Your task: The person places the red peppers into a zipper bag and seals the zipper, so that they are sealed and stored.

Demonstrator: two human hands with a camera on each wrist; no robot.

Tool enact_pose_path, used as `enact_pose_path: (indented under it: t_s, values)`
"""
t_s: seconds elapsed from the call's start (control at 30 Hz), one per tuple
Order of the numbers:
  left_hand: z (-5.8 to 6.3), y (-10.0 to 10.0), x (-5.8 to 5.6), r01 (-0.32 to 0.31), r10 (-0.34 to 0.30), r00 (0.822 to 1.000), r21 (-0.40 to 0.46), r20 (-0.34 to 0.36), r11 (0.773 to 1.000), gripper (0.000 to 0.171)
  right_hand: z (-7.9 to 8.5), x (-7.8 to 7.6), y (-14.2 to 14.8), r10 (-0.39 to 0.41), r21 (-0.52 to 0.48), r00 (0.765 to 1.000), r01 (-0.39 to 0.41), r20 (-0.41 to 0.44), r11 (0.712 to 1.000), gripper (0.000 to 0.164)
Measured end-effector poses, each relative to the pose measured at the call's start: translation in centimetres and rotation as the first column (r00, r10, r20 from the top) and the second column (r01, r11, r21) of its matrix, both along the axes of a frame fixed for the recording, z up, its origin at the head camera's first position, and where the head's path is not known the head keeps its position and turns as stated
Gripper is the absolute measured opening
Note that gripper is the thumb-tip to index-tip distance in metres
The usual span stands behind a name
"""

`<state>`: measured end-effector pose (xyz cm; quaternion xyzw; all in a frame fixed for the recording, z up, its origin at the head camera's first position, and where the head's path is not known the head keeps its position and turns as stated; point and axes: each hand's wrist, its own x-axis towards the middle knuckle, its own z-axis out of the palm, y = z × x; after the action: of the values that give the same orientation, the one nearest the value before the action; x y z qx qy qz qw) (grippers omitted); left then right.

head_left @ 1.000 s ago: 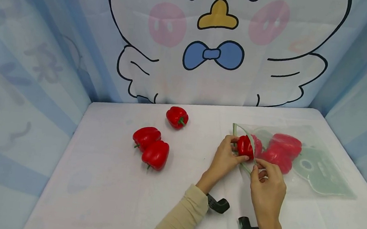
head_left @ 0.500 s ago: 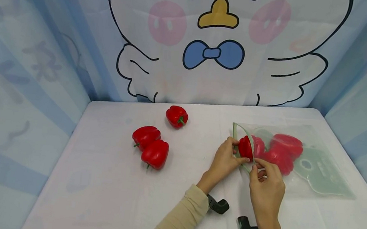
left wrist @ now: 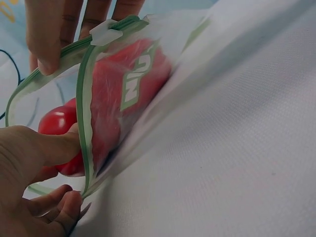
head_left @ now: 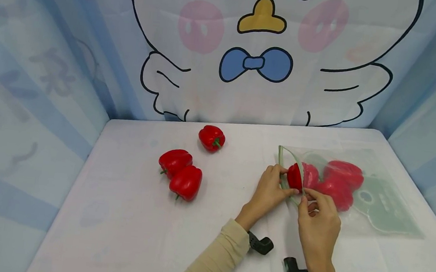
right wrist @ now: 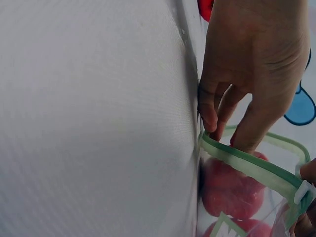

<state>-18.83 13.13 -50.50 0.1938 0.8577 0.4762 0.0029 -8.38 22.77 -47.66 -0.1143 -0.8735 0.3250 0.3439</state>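
A red bell pepper (head_left: 294,177) sits in the mouth of a clear, green-edged slider zip bag (head_left: 389,211), partly behind its near rim. My left hand (head_left: 268,192) holds this pepper, its thumb on the red skin in the left wrist view. With my right hand (head_left: 319,224) I pinch the bag's rim beside the white slider (left wrist: 105,33), keeping the mouth apart. Deeper inside lie two more peppers, one at the back (head_left: 343,173) and one nearer (head_left: 335,193), seen through the film.
Two red bell peppers, one at left (head_left: 175,161) and one in front of it (head_left: 186,183), touch on the white table (head_left: 120,232). Another pepper (head_left: 211,138) lies near the back edge. A cartoon-printed cloth (head_left: 253,100) hangs behind the table.
My left hand has pushed the pepper a little to the right, further into the bag; less of it shows outside the rim. My right hand stays almost still on the rim.
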Motion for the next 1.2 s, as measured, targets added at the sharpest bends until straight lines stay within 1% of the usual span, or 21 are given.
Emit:
enact_pose_path:
  t_s: [0.2, 0.5, 0.77, 0.87, 0.97, 1.1, 1.2]
  values:
    - [0.0, -0.2, -0.1, 0.026, -0.026, 1.0, 0.003, -0.007, 1.0, 0.05, 0.0, 0.0, 0.0, -0.003, -0.006, 1.0, 0.003, 0.005, 1.0, 0.024]
    - [0.5, -0.9, -0.4, 0.054, -0.056, 0.998, -0.046, -0.03, 0.997, 0.045, 0.2, 0.0, 0.0, 0.006, -0.007, 1.0, -0.006, -0.008, 1.0, 0.025]
    - [0.8, -1.2, -0.6, 0.072, -0.073, 0.997, -0.055, -0.011, 0.996, 0.041, 0.2, 0.0, 0.1, 0.007, -0.009, 1.0, -0.007, -0.008, 1.0, 0.025]
    - [1.1, -1.2, -0.6, 0.076, -0.078, 0.996, -0.078, -0.032, 0.994, 0.04, 0.2, 0.0, 0.1, 0.004, -0.005, 1.0, -0.004, -0.004, 1.0, 0.025]
    - [1.7, -1.3, -0.3, 0.061, -0.068, 0.996, -0.122, -0.059, 0.991, 0.039, 0.2, 0.0, 0.1, 0.001, -0.004, 1.0, -0.001, 0.001, 1.0, 0.025]
    - [2.8, -1.8, 0.3, 0.011, -0.03, 0.995, -0.188, -0.094, 0.982, 0.036, 0.2, 0.0, 0.1, 0.005, -0.007, 1.0, -0.004, 0.005, 1.0, 0.027]
    - [3.7, -2.6, 0.8, -0.023, -0.008, 0.992, -0.237, -0.127, 0.971, 0.035, 0.2, 0.0, 0.0, 0.008, -0.011, 1.0, -0.008, 0.003, 1.0, 0.027]
